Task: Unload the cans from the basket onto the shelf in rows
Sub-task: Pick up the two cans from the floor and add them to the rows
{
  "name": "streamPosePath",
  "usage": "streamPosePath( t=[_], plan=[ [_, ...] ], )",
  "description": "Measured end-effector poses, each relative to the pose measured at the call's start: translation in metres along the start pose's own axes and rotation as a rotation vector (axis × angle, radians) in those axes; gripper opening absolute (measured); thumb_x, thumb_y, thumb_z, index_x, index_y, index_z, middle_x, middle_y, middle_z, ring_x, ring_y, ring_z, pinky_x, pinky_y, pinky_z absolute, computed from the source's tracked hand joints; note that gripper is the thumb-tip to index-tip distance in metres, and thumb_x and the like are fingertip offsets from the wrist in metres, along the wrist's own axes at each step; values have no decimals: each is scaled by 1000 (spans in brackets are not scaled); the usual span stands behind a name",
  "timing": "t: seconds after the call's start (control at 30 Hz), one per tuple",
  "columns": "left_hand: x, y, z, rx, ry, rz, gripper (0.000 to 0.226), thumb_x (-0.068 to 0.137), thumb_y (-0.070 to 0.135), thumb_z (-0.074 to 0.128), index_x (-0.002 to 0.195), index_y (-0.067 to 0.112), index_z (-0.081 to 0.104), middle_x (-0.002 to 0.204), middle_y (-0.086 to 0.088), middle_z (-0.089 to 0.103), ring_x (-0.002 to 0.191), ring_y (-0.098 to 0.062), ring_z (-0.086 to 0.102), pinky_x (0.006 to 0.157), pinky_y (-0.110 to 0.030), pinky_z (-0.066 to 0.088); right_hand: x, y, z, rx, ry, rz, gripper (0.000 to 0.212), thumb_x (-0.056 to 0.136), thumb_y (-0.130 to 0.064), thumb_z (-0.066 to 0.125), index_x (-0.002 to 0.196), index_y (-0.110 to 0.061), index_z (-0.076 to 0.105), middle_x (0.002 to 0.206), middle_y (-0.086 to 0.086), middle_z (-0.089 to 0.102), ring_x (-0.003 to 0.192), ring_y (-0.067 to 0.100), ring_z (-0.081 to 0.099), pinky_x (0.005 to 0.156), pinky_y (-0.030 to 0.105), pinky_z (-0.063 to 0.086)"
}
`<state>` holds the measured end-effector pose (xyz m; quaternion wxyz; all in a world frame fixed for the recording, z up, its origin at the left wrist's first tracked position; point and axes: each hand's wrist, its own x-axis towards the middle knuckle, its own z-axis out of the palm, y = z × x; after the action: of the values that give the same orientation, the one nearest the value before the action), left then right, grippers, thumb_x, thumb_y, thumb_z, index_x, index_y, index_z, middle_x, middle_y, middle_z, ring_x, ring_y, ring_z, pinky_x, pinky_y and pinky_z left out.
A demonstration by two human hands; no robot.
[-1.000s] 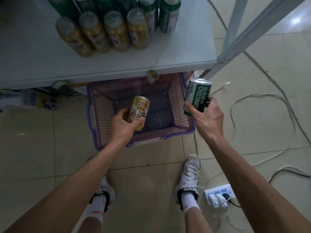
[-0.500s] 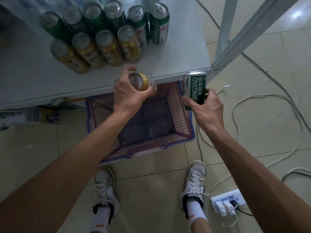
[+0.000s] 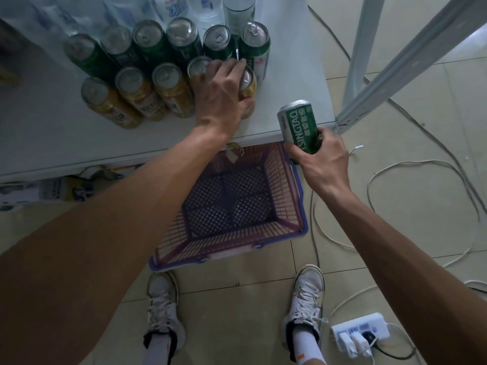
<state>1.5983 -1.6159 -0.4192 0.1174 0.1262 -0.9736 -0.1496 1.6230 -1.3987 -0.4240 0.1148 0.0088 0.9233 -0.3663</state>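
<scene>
My left hand point(image 3: 224, 90) is closed around a gold can point(image 3: 247, 84) standing upright on the white shelf point(image 3: 290, 101), at the right end of the front row of gold cans point(image 3: 137, 93). Behind it runs a row of green cans point(image 3: 181, 40). My right hand point(image 3: 320, 160) holds a green Tsingtao can point(image 3: 299, 127) in the air, just off the shelf's front right corner and above the basket's right rim. The purple basket point(image 3: 297, 196) sits on the floor under the shelf edge; no cans show inside it.
Clear plastic bottles point(image 3: 168, 9) stand at the back of the shelf. A metal shelf post point(image 3: 411, 64) slants up on the right. White cables point(image 3: 421, 164) loop over the tiled floor, and a power strip point(image 3: 361, 330) lies by my right shoe point(image 3: 307, 293).
My left hand carried the gold can up from the shelf's front edge and set it at the right end of the gold row. My right hand rose slightly with the green can.
</scene>
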Motion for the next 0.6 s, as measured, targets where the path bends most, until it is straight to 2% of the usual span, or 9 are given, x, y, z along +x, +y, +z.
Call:
streamPosePath(
  t=[0.1,0.2,0.3,0.47,0.6],
  plan=[
    [3,-6,1,105,-3,29,75,81,44,76,148,24,47,150,9,50,133,-23,44,103,-43,26,19,-11,4,-33,14,-49,63,86,-46,76,135,-11,57,118,8,56,103,17,56,90,27,55],
    [1,-8,3,145,8,43,75,82,47,73,149,26,45,154,10,46,137,-21,42,111,-46,23,36,-24,8,-60,45,-93,68,83,-40,81,140,-12,56,118,7,51,102,15,54,97,26,52],
    [1,-9,4,149,3,40,75,84,46,72,150,25,44,156,7,44,144,-20,37,118,-48,19,53,-40,13,-101,65,-159,69,82,-30,84,142,-12,56,125,11,52,111,23,56,103,32,52],
    [1,-9,7,124,-18,26,74,88,39,70,154,23,38,159,6,40,148,-19,32,120,-46,20,72,-63,24,-244,119,-312,62,83,-14,82,140,-18,58,134,9,52,118,27,49,100,28,49],
    [1,-12,10,79,-9,27,73,89,36,70,154,23,39,158,5,40,149,-18,31,122,-41,20,88,-76,31,-233,122,-342,67,80,-8,82,140,-16,53,135,7,53,119,26,53,100,27,50]
  ],
)
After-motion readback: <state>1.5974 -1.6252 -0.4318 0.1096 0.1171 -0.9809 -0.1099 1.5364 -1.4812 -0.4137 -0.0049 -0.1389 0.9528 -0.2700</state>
